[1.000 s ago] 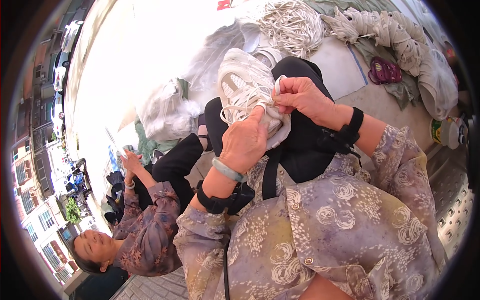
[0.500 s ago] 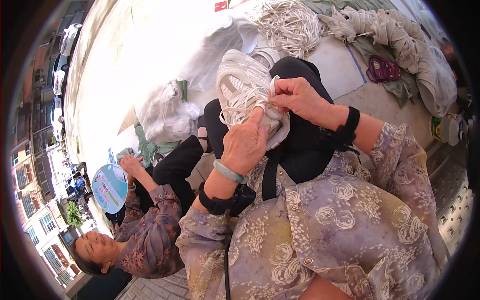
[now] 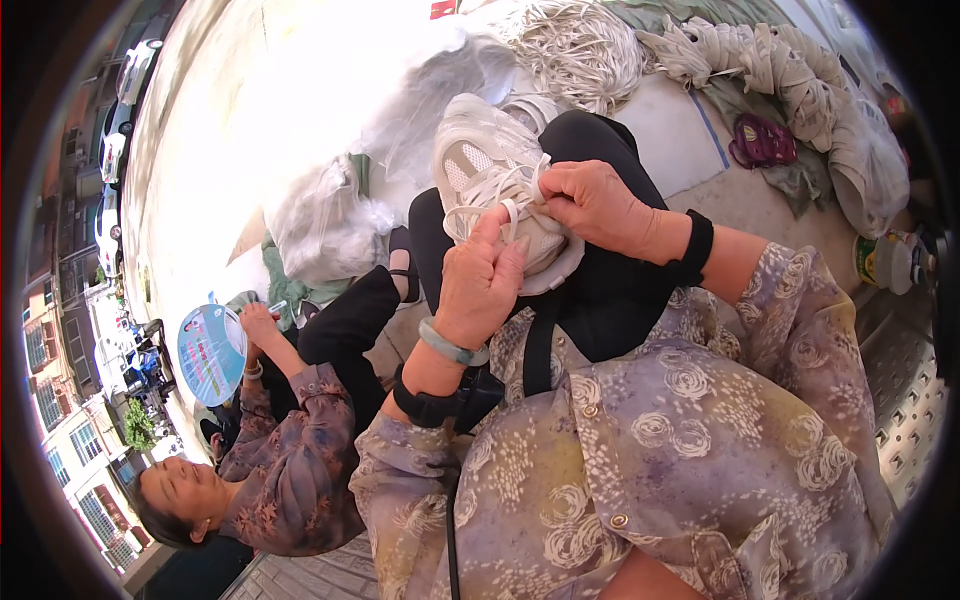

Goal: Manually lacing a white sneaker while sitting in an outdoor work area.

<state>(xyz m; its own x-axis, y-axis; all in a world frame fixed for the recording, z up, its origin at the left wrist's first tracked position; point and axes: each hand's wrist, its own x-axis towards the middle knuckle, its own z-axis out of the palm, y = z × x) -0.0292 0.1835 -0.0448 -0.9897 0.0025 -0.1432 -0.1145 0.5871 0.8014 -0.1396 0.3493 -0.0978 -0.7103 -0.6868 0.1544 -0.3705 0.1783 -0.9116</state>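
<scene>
A pale beige-white sneaker [image 3: 468, 125] rests on my lap with its toe pointing away from me. White shoelaces [image 3: 462, 212] cross its front and stand out in loose loops. My left hand [image 3: 478, 278] lies at the near left of the shoe, thumb and forefinger closed on a shoelace. Opposite it, on the right of the laces, my right hand [image 3: 600, 205] pinches a shoelace between thumb and bent forefinger. Both hands are over the shoe's tongue and collar. Part of a second pale shoe [image 3: 532, 108] shows behind the first.
A large heap of white laces [image 3: 580, 55] lies beyond my knees. At the far right are a row of beige shoe parts [image 3: 790, 60] and a purple pouch [image 3: 763, 140]. Plastic bags [image 3: 325, 225] sit left. A person [image 3: 290, 460] beside me holds a blue fan [image 3: 212, 355].
My left hand has drawn back slightly left and toward me, its forefinger now bent. The lace loops have shifted and look fewer over the shoe. The other person's fan has moved left.
</scene>
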